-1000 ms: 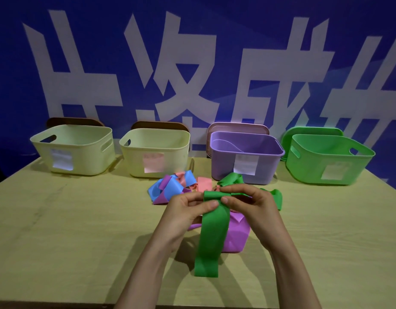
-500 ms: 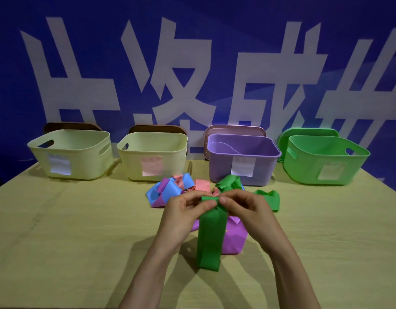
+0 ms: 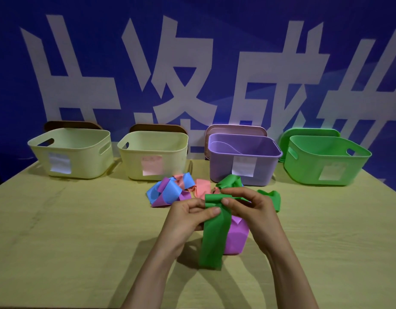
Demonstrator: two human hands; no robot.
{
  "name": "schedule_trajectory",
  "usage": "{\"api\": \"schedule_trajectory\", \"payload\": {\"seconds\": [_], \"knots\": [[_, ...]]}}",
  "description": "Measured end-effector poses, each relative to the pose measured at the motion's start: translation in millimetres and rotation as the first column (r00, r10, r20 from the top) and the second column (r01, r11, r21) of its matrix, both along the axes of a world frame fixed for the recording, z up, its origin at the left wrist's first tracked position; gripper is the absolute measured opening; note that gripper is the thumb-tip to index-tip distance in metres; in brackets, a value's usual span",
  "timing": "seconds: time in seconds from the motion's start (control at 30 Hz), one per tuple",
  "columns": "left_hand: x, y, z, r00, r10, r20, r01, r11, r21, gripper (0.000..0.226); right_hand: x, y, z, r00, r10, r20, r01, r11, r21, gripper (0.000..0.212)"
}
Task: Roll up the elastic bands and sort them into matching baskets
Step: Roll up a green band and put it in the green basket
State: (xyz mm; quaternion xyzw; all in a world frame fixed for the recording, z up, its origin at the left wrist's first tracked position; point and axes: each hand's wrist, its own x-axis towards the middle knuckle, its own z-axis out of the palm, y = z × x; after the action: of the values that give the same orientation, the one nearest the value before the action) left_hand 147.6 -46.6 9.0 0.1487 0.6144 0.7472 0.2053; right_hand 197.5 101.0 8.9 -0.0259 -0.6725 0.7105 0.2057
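A wide green elastic band [image 3: 212, 237] hangs from both my hands over the table, its top end curled into a small roll. My left hand [image 3: 185, 217] pinches the roll's left side with thumb on top. My right hand [image 3: 252, 208] pinches its right side. A purple band [image 3: 236, 239] lies under the green one. More green band [image 3: 272, 198] trails behind my right hand. A tangle of blue, purple and pink bands [image 3: 170, 190] lies just beyond. At the back stand two cream baskets [image 3: 70, 152] [image 3: 152, 155], a purple basket [image 3: 243, 159] and a green basket [image 3: 326, 161].
The wooden table [image 3: 70, 230] has open surface left and right of the pile. Each basket carries a paper label on its front. Lids lean behind the baskets against a blue wall with large white characters.
The hanging tail of the green band has grown a little shorter as the top end is rolled between my fingers. My hands stay in about the same place.
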Motion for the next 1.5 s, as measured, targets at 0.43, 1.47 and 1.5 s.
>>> {"api": "schedule_trajectory", "payload": {"seconds": [0.43, 1.47, 1.5], "knots": [[-4, -2, -3, 1.0, 0.014, 0.002, -0.014, 0.998, 0.057, 0.03, 0, 2, -3, 0.996, 0.072, -0.047, -0.066, 0.991, 0.117, 0.03], [-1, -4, 1, 1.0, 0.0, 0.0, 0.0, 0.999, 0.033, 0.009, -1, -5, 5, 0.999, 0.04, -0.033, -0.04, 0.999, -0.017, 0.02], [-1, -5, 1, 1.0, 0.004, 0.002, -0.004, 1.0, 0.031, 0.009, 0, -4, 4, 0.998, 0.046, -0.031, -0.047, 0.999, -0.027, 0.022]]}}
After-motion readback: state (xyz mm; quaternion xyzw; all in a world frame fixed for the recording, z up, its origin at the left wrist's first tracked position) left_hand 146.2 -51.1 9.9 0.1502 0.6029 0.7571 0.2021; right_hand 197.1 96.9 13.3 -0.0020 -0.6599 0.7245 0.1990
